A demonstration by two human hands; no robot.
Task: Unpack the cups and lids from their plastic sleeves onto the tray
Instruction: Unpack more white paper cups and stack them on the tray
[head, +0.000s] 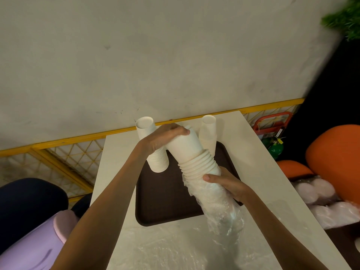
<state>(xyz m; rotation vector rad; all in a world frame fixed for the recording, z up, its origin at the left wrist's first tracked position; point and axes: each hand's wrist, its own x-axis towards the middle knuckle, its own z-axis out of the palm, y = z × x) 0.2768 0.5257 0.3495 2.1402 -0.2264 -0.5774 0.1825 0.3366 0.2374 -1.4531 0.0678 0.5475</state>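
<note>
Grip: left hand [167, 138] wraps the bare end of the cup stack [187, 151], tilted at centre frame above the tray [165, 201]. The right hand [226, 184] clutches the plastic sleeve [220, 207] round the stack's lower part. Cups probably light and crushable, film slippery. Best held at the ribbed rims, not squeezed.

The cups [187, 151] under the left fingers [181, 131] look like matt white paper, with ribbed rolled rims. Below the right fingers [209, 177] the sleeve [220, 207] is thin clear plastic, crinkled and glossy, as is the film [175, 248] short of them. Beneath the fingers the tray [165, 201] is dark, matt plastic on a smooth pale table [120, 152]. Beyond them are yellow painted metal mesh [78, 154] and a rough, scuffed wall [136, 55].
</note>
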